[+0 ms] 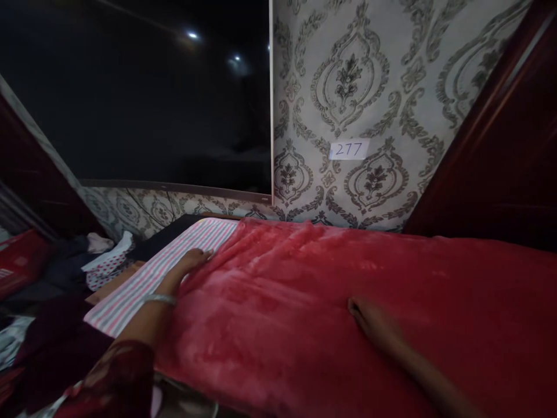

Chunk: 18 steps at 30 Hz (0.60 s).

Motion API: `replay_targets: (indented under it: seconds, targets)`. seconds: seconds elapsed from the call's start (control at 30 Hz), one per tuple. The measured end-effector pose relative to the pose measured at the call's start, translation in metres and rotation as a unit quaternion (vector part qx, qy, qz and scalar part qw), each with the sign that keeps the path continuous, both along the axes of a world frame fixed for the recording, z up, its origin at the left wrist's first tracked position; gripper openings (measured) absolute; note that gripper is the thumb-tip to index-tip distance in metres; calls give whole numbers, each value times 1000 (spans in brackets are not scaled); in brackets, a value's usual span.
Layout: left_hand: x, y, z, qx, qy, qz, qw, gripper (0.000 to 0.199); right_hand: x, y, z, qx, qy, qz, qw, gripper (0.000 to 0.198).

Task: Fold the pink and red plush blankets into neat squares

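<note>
Head view: the left hand (194, 260) lies at the edge of the red blanket (278, 302), the right hand (366, 316) is curled over it; whether fingers pinch, I cannot tell. Spread across centre and right, it seems soft, rather heavy, best held by this edge.

1. The blanket (282, 307) was red, with paler pinkish patches.
2. The cloth (174, 255) carried pink, grey and white stripes.
3. The wallpaper (348, 81) was pale, patterned with greyish-brown leafy medallions and scrolls.
4. The screen (152, 110) was black.
5. The paper label (349, 150) was white with dark digits.
6. The bracelet (161, 299) looked silvery.
</note>
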State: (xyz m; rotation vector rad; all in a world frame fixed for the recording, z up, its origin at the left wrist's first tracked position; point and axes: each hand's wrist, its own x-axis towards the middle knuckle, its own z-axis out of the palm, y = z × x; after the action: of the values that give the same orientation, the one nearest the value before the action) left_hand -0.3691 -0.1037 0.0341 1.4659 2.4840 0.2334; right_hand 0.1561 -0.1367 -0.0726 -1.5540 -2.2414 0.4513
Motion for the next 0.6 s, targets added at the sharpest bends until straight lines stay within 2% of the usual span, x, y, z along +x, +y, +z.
replay_targets:
  seconds: [0.13, 0.27, 0.4, 0.6]
  targets:
    - [22, 78, -1, 1, -6, 20, 1000, 47, 1, -3, -4, -4, 21, -6, 1000, 30]
    - [48, 136, -14, 43, 4, 37, 998, 41, 4, -6, -6, 2, 35, -3, 999, 33]
    - [62, 173, -26, 84, 16, 50, 995, 38, 11, -6, -13, 15, 63, 0, 998, 34]
    - [29, 203, -9, 172, 72, 86, 979, 42, 14, -2, -25, 47, 64, -13, 997, 28]
